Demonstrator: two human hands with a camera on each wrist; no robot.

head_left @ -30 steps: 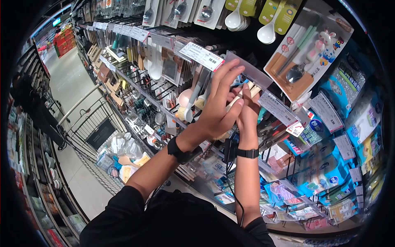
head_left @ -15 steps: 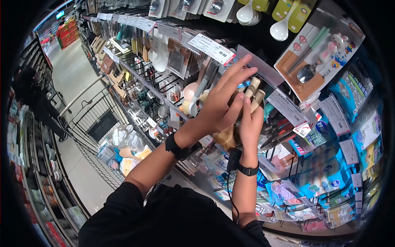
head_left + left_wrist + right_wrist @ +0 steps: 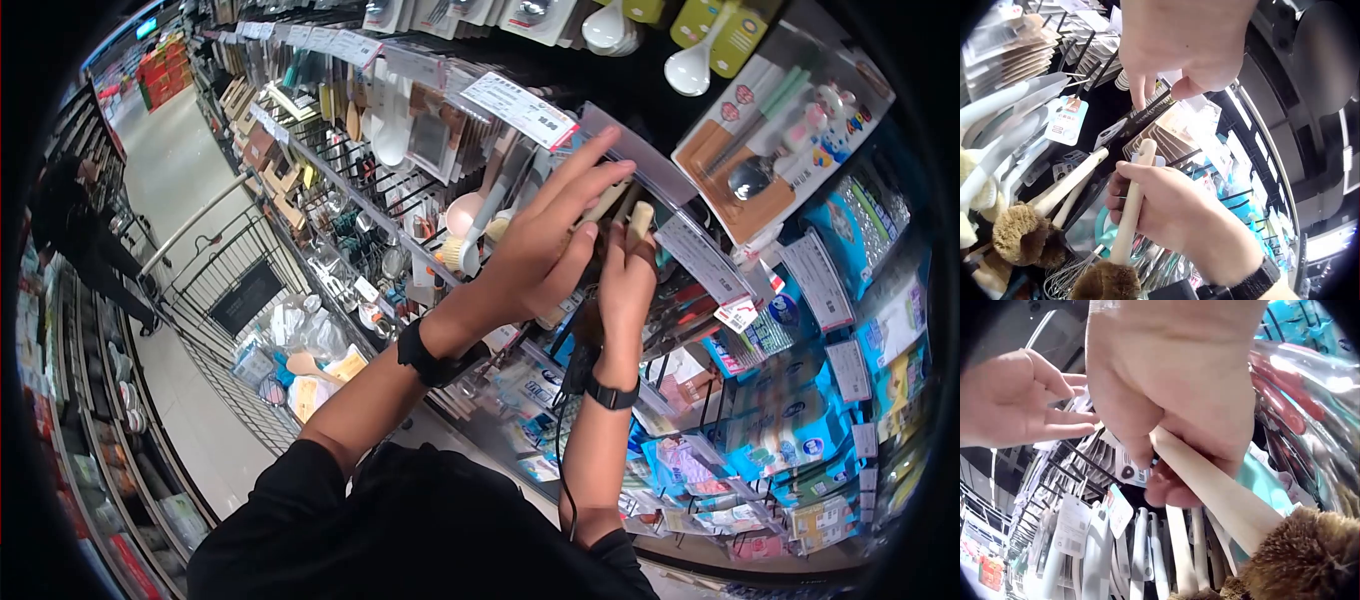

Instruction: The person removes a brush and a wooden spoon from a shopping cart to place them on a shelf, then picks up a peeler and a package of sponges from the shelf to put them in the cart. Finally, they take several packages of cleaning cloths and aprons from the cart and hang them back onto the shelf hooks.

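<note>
My right hand [image 3: 628, 290] grips a brush by its pale wooden handle [image 3: 1130, 215], thumb along one side and fingers curled round the other. The brush's round brown bristle head [image 3: 1307, 556] points down, away from the hand. My left hand [image 3: 530, 255] holds nothing. Its fingers stretch out straight, overlapping the clear plastic label holder [image 3: 640, 165] in the head view. More brushes of the same kind hang beside the held one, with a brown bristle head [image 3: 1019, 234] in the left wrist view. White and grey handles [image 3: 1097, 550] hang near them.
A shopping cart [image 3: 245, 215] with bagged goods and a wooden spoon stands at left in the aisle. A person in dark clothes [image 3: 75, 220] is beyond it. Price labels [image 3: 520, 108], a packaged cutlery set [image 3: 785, 130] and blue packets [image 3: 770, 410] line the shelf. Metal hooks [image 3: 1082, 59] jut out.
The right hand has moved slightly right from beside the left, drawing one brush handle away from the neighbouring one. The left hand stays outstretched near the label holder. The head view has shifted a little.
</note>
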